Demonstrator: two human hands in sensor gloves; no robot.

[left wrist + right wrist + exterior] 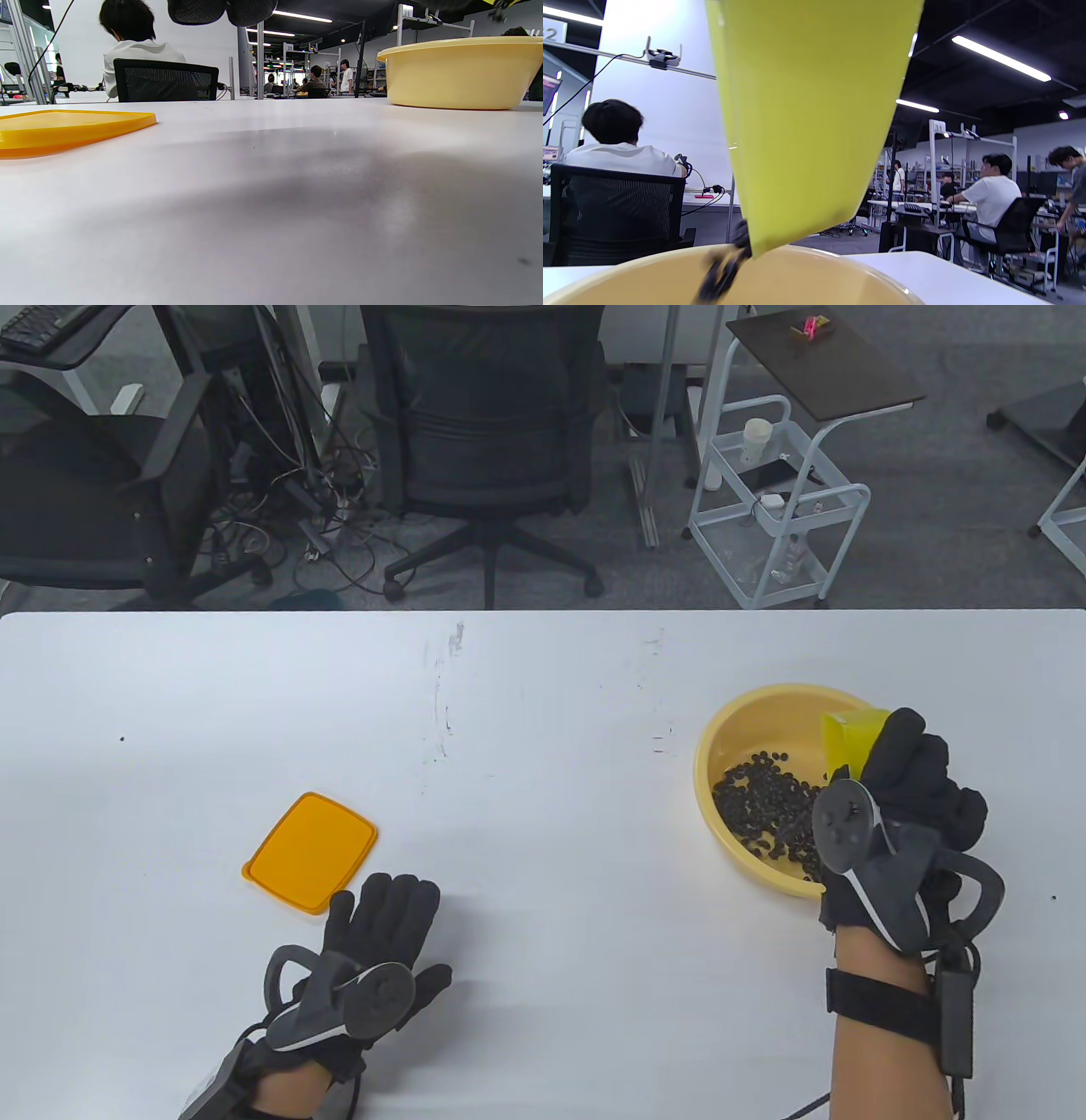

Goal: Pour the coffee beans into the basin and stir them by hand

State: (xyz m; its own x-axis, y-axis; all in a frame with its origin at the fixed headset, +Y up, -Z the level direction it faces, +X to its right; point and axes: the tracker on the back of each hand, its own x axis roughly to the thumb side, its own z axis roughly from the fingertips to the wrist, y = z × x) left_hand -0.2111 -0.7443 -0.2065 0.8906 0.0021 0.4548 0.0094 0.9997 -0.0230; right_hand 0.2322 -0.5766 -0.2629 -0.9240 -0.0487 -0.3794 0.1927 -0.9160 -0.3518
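Note:
A pale yellow basin (721, 738) stands at the right of the white table, with dark coffee beans (768, 806) heaped in its bottom. My right hand (912, 780) grips a yellow container (853, 742), tipped over the basin's near right side. In the right wrist view the container (806, 118) fills the centre, and blurred beans (721, 271) fall from its lower corner into the basin (840, 284). My left hand (386, 925) lies flat on the table at the lower left, fingers straight, holding nothing. The basin (458, 72) also shows at the right of the left wrist view.
An orange lid (310, 851) lies flat just beyond my left fingertips, also seen as the lid (63, 129) in the left wrist view. Behind the table stand a black office chair (484, 432) and a white trolley (780, 500). People sit at desks in the background.

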